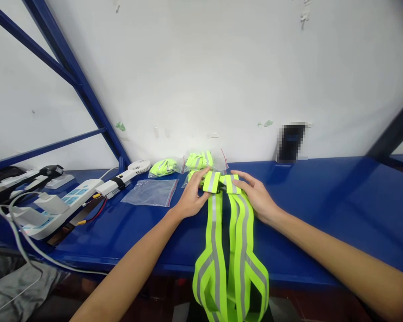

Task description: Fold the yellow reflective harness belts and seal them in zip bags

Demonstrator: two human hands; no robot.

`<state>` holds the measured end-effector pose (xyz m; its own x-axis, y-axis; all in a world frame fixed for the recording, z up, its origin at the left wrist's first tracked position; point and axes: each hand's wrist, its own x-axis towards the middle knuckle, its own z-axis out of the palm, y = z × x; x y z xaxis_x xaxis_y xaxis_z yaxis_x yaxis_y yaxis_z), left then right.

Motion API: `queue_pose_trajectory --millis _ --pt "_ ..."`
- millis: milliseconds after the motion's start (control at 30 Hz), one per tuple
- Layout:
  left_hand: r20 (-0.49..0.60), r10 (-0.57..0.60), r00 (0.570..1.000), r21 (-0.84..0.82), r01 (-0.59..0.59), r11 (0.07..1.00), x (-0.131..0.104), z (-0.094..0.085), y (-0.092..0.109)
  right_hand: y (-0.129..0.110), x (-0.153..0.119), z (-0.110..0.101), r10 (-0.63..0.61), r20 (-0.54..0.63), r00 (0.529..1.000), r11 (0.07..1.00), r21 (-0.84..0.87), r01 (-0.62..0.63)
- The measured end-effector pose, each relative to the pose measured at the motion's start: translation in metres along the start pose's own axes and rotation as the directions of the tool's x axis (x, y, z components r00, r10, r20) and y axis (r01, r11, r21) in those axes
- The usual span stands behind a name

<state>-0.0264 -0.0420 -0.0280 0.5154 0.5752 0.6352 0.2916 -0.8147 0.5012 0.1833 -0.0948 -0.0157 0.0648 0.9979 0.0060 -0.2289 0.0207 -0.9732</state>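
A neon yellow reflective vest (217,250) made of straps with grey stripes lies over the blue table, its lower loops hanging past the front edge. My left hand (192,197) is closed on the folded left strap end, thumb below and fingers above. On the right strap end rests my right hand (257,194), with its thumb on the band and its fingers curled round the far side. A small dark piece, perhaps a buckle, shows between the two ends. Just behind my left hand are bagged folded vests (199,160), partly hidden by it.
Further left lie another bagged vest (163,167) and a flat see-through zip bag (149,192). A white handheld fan (138,167), a power strip (69,203) with plugs and loose cables take up the left side. A blurred dark phone-like object (290,143) leans on the wall.
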Motion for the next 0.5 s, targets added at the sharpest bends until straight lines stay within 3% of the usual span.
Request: queue_pose_trajectory --millis 100,167,233,333,400,500 --pt "-0.007 0.003 1.000 -0.026 -0.003 1.000 0.0016 0.0003 -0.0030 -0.0012 -0.0027 0.0024 0.054 0.092 0.994 0.998 0.012 -0.055" --pt "-0.063 -0.129 0.990 -0.123 0.121 0.985 0.0021 0.0014 -0.0053 -0.0017 -0.0041 0.0026 0.060 0.196 0.979 0.995 0.065 -0.074" --pt "-0.080 -0.326 0.942 -0.293 0.291 0.911 0.0025 0.0027 -0.0071 -0.0022 -0.0049 0.0012 0.024 0.303 0.953 0.998 0.050 -0.041" --pt "0.020 -0.510 0.860 -0.492 0.452 0.744 0.0033 0.0041 -0.0066 -0.0018 -0.0044 -0.0018 -0.087 0.316 0.945 0.979 -0.150 0.140" --pt "0.110 -0.532 0.839 -0.552 0.497 0.670 0.0037 0.0054 -0.0037 0.0000 -0.0033 -0.0025 -0.128 0.301 0.945 0.950 -0.236 0.204" --pt "0.233 -0.517 0.824 -0.598 0.540 0.592 0.0038 0.0088 0.0017 0.0040 -0.0018 -0.0014 -0.124 0.333 0.935 0.956 -0.212 0.203"
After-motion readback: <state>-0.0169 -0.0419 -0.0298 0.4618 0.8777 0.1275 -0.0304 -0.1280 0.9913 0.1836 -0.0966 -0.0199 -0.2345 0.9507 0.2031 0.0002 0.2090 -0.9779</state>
